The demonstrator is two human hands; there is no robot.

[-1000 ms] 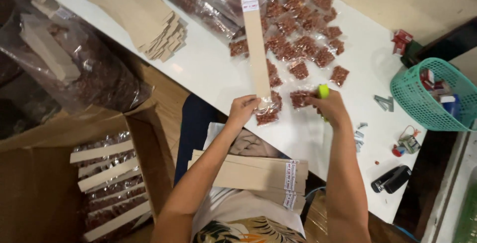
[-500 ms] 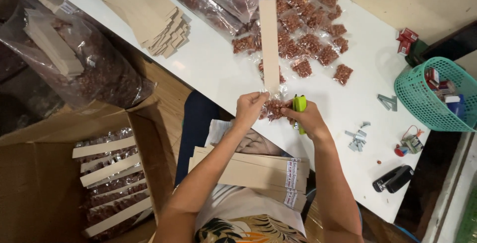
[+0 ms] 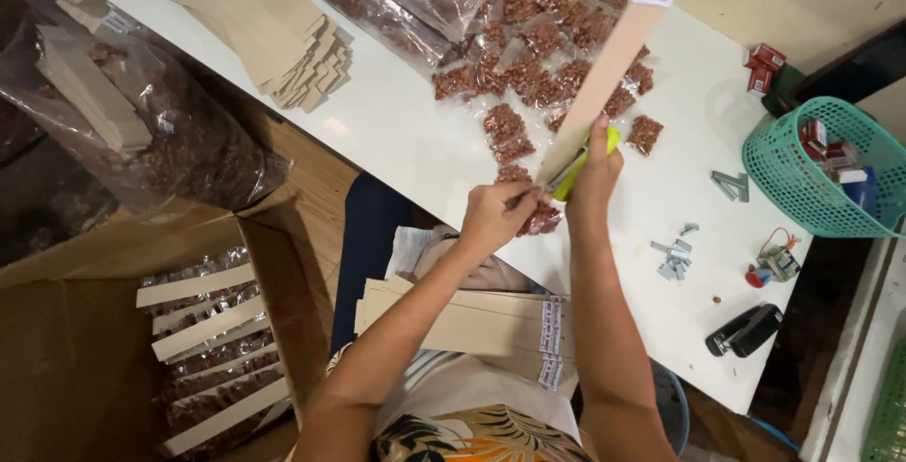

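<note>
- My left hand [image 3: 495,217] and right hand [image 3: 595,165] sit close together at the table's near edge; the long cardboard strip [image 3: 613,56] slants away toward 1 o'clock and bars that line.
- At 12 o'clock, small packets of reddish nuts [image 3: 528,75] crowd the white table [image 3: 396,132], touching one another; I see no lane through them.
- At 10 o'clock I have bare tabletop up to the stack of card strips [image 3: 274,37].
- At 3 o'clock, open surface runs to loose staple bars [image 3: 672,259], a black stapler [image 3: 746,330] and a green basket [image 3: 816,179].
- At 6 o'clock, strips on my lap [image 3: 472,325] fill the space.
- At 8 o'clock, the open carton [image 3: 132,330] stands beside my knee.
</note>
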